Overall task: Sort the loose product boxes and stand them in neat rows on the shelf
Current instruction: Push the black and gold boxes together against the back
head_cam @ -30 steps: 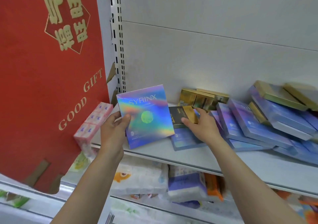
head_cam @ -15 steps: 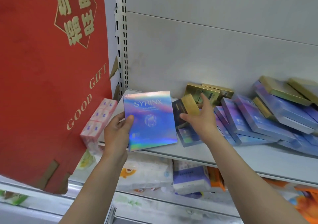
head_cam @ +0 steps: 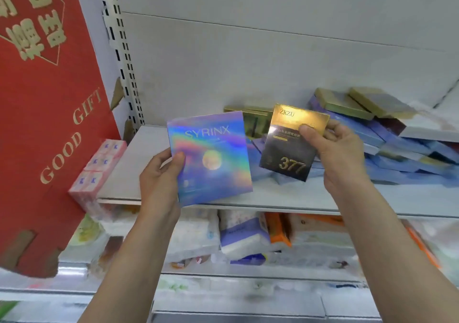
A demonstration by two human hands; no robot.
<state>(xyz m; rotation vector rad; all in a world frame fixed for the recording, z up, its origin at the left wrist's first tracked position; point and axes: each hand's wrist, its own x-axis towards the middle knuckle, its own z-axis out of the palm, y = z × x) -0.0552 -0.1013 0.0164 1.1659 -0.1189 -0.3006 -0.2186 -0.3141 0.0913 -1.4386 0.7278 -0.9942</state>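
Rainbow box: shiny box [head_cam: 211, 157] with the word SYRINX on the front. It stands up straight in the air, in front of the shelf edge, face toward the camera.
Left hand: the left hand [head_cam: 159, 181] holds the rainbow box by its left side. The thumb lies on the front and the other fingers are curled behind it.
Black and gold box: this box [head_cam: 289, 146] has a gold top with ZKZU on it and a black bottom with 377 on it. It is up in the air, tipped a little, just beside the rainbow box on the right.
Right hand: the right hand [head_cam: 337, 153] grips the black and gold box by its top right part. The thumb presses the front and the fingers wrap behind.
Shelf: the white shelf [head_cam: 139, 168] is bare on its left part.
Loose boxes: blue boxes [head_cam: 397, 156] lie tipped over in a messy pile on the right part of the shelf. Gold boxes [head_cam: 357, 101] lie on top of them.
Back of shelf: more gold boxes [head_cam: 253, 119] sit behind the two held boxes, by the back wall.
Red box: a big red gift box [head_cam: 44, 114] with gold words GOOD GIFT fills the left side.
Pink packs: small pink packs [head_cam: 96, 168] are stacked between the red gift box and the shelf.
Below: soft white packs [head_cam: 193, 238] lie on the lower shelf.
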